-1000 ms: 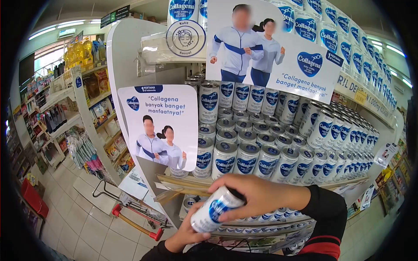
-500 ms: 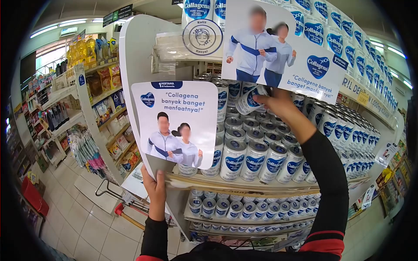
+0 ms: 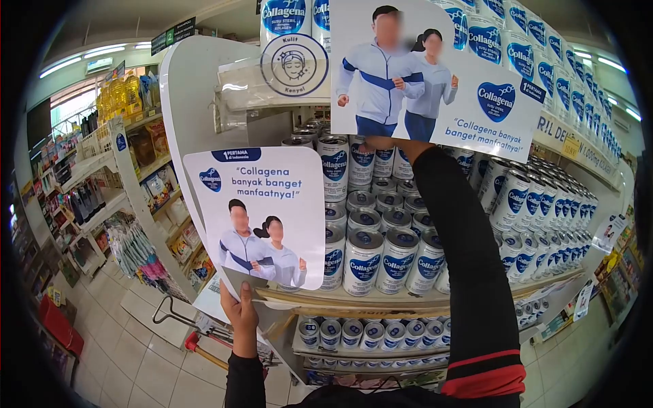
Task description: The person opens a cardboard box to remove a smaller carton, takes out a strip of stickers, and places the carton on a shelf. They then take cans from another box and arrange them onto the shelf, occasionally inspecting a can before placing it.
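Observation:
My left hand [image 3: 239, 313] is closed around the front edge of the white shelf side panel [image 3: 178, 102], just under a promotional sign [image 3: 289, 204]; its thumb shows and most fingers are hidden. My right arm reaches into the shelf, and its hand [image 3: 391, 142] is mostly covered by the larger promotional sign [image 3: 435, 115]. Only a bit near the wrist shows, so its fingers and anything in them cannot be seen. Below that arm, white-and-blue Collagena milk cans [image 3: 364, 262] stand upright in stacked rows. A taller can column [image 3: 333, 166] stands to the left of the hand.
More cans fill the lower shelf [image 3: 381, 350] and the top shelf. To the left are a rack of packaged goods [image 3: 153, 197], a metal-framed cart [image 3: 194, 340] with an orange-red handle, and a red basket [image 3: 58, 323]. The floor is tiled.
My right hand, earlier seen holding a tilted Collagena can, has moved left and deeper behind the larger sign; the can is now hidden. My left hand remains at the panel edge. The view has shifted slightly.

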Available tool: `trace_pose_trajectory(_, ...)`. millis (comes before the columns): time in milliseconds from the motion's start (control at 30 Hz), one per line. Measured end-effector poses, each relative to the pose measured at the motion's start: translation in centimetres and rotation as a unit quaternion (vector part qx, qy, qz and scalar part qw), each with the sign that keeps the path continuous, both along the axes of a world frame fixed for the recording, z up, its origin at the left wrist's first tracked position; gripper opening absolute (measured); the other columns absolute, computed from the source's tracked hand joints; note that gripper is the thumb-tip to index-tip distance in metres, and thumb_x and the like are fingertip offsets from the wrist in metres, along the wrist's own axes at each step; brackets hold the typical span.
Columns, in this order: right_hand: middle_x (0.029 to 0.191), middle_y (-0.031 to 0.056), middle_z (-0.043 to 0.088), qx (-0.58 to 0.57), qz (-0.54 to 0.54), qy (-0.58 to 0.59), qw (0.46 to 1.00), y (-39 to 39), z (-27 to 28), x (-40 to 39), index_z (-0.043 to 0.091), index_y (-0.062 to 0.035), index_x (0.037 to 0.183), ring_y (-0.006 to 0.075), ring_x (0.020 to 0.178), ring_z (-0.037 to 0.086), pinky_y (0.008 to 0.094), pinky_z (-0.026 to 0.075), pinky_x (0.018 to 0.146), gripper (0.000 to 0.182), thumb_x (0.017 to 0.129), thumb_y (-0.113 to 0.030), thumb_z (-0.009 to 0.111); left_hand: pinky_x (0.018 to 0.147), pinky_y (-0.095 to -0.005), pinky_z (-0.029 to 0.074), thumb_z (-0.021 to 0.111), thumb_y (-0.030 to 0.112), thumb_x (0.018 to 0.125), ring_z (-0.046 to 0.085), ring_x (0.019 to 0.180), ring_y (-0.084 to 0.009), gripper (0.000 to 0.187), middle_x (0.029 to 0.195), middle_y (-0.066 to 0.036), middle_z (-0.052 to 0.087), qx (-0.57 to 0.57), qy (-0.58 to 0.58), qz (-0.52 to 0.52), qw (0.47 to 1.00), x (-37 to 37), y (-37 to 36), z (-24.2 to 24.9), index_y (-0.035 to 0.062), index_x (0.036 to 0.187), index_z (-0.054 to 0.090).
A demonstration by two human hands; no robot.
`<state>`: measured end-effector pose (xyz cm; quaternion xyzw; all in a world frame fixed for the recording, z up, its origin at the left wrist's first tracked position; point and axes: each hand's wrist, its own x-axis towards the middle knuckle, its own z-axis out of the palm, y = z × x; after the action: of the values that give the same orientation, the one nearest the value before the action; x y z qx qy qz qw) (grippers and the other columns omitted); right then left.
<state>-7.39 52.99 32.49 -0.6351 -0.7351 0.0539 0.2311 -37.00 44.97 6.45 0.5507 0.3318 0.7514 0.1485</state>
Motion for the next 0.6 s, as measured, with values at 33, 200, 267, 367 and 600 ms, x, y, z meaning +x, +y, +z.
trace_pose_trajectory(33,0.104,0.0211,0.053,0.005,-0.003,-0.006,1.000,0.3,0.3,-0.4,0.053,-0.0025,0.104,0.0246,0.091,0.053,0.0351,0.038,0.081,0.046,0.079,-0.040,0.047,0.073,-0.0255,0.037,0.049,0.019,0.083,0.049,0.081,-0.0152,0.033,0.092,-0.010,0.052,-0.005,0.001,0.000,1.000,0.0,-0.1,0.1,-0.0052,0.105,0.044)
trace_pose_trajectory(200,0.103,0.0212,0.053,0.025,-0.020,-0.032,0.999,-0.3,0.0,-0.1,0.054,-0.0028,0.103,0.0250,0.091,0.053,0.0353,0.039,0.080,0.045,0.078,-0.039,0.047,0.076,-0.0223,0.035,0.049,0.017,0.083,0.045,0.085,-0.0126,0.040,0.097,-0.007,0.049,-0.019,-0.038,-0.014,0.999,0.3,-0.1,-0.3,-0.0046,0.115,0.037)
trace_pose_trajectory(267,0.102,0.0212,0.053,0.030,-0.027,-0.043,0.998,-0.2,0.2,-0.1,0.054,-0.0029,0.103,0.0251,0.091,0.053,0.0354,0.039,0.080,0.044,0.078,-0.039,0.047,0.077,-0.0230,0.035,0.049,0.016,0.083,0.046,0.087,-0.0135,0.042,0.099,-0.008,0.049,-0.017,-0.036,-0.008,0.999,0.0,0.3,-0.7,-0.0047,0.117,0.036)
trace_pose_trajectory(367,0.102,0.0212,0.054,0.038,-0.038,-0.059,0.997,-0.5,-0.1,0.0,0.055,-0.0031,0.102,0.0253,0.091,0.053,0.0355,0.039,0.080,0.043,0.078,-0.039,0.048,0.074,-0.0256,0.037,0.050,0.019,0.082,0.048,0.082,-0.0148,0.039,0.093,-0.010,0.052,-0.025,-0.016,-0.014,0.999,0.0,-0.2,-0.1,-0.0059,0.111,0.041)
trace_pose_trajectory(600,0.100,0.0212,0.054,0.060,-0.061,-0.098,0.992,0.0,0.7,-1.3,0.056,-0.0036,0.100,0.0257,0.092,0.053,0.0358,0.040,0.079,0.042,0.078,-0.038,0.048,0.073,-0.0230,0.036,0.050,0.016,0.083,0.045,0.081,-0.0124,0.033,0.091,-0.007,0.050,-0.021,-0.049,-0.038,0.998,0.2,-0.1,-0.3,-0.0034,0.108,0.041)
